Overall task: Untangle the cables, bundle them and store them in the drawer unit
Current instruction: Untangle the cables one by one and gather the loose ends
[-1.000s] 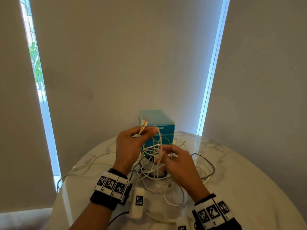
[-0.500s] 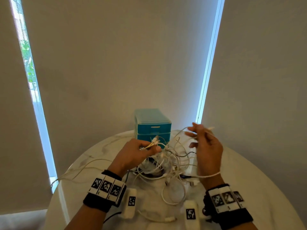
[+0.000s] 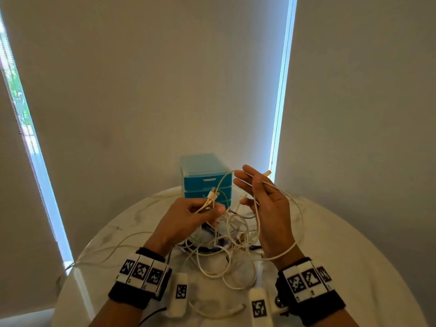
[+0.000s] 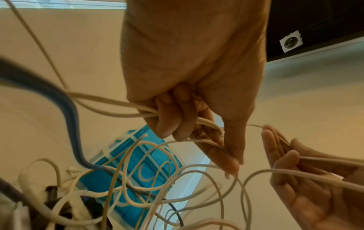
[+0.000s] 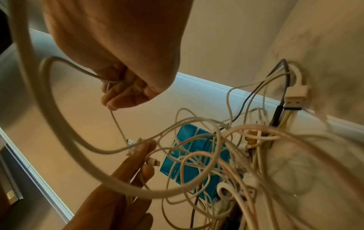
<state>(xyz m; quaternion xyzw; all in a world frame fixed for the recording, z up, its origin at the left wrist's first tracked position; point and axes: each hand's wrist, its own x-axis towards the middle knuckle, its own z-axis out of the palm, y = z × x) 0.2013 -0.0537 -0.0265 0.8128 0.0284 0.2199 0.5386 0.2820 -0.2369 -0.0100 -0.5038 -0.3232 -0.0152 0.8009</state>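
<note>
A tangle of white cables (image 3: 224,246), with a dark one among them, lies on the round marble table (image 3: 342,256) in front of the blue drawer unit (image 3: 204,182). My left hand (image 3: 212,212) grips several cable ends above the tangle, and their connectors (image 3: 213,197) stick up from my fist; the left wrist view shows these fingers (image 4: 167,124) curled round the strands. My right hand (image 3: 254,185) is raised to the right, pinching one white cable (image 3: 258,223) whose plug (image 3: 267,173) pokes past the fingers. That cable loops down behind my right wrist.
The drawer unit's drawers look closed. A loose white cable (image 3: 106,251) trails off the table's left edge. Another short cable (image 3: 217,312) lies near the front edge between my wrists. Roller blinds hang close behind the table.
My right hand left the tangle and rose up to the right, drawing one white cable out with it. My left hand sank slightly, still gripping the cable ends.
</note>
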